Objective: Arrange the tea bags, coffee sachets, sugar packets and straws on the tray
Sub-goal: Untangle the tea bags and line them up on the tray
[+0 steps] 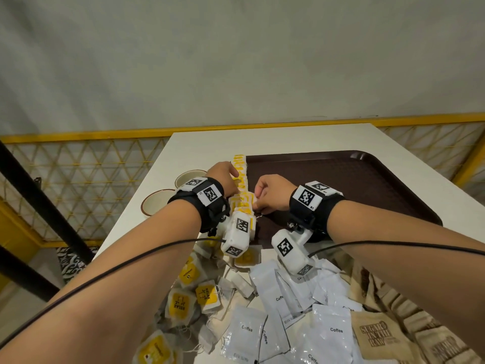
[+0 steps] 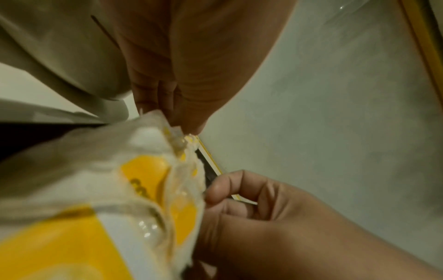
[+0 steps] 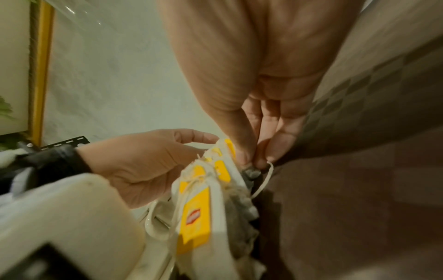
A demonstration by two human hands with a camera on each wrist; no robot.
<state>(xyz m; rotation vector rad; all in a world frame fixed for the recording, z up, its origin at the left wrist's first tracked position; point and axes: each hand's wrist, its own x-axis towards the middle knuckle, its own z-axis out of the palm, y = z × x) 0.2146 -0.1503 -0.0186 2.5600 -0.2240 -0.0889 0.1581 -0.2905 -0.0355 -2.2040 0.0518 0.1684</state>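
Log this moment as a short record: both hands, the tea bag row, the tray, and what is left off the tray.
left hand: open, fingers against the tea bag row's left side
right hand: pinching a bag at the row's right side
tea bag row: yellow-tagged, along the tray's left edge
tray: dark brown, mostly bare
loose tea bags: off tray, near left
coffee sachets: white, heaped near centre
sugar packets: brown, near right

The tray [image 1: 367, 185] lies on the table [image 1: 204, 145], toward 1 o'clock. A row of tea bags [image 1: 242, 190] runs along the tray's left edge, from 12 to 6 o'clock. Two cups [image 1: 157, 203] stand at 9 o'clock of that row. At 6 o'clock, nearer the person, loose tea bags [image 1: 189, 290] lie left, coffee sachets [image 1: 309, 311] middle, sugar packets [image 1: 385, 334] right.
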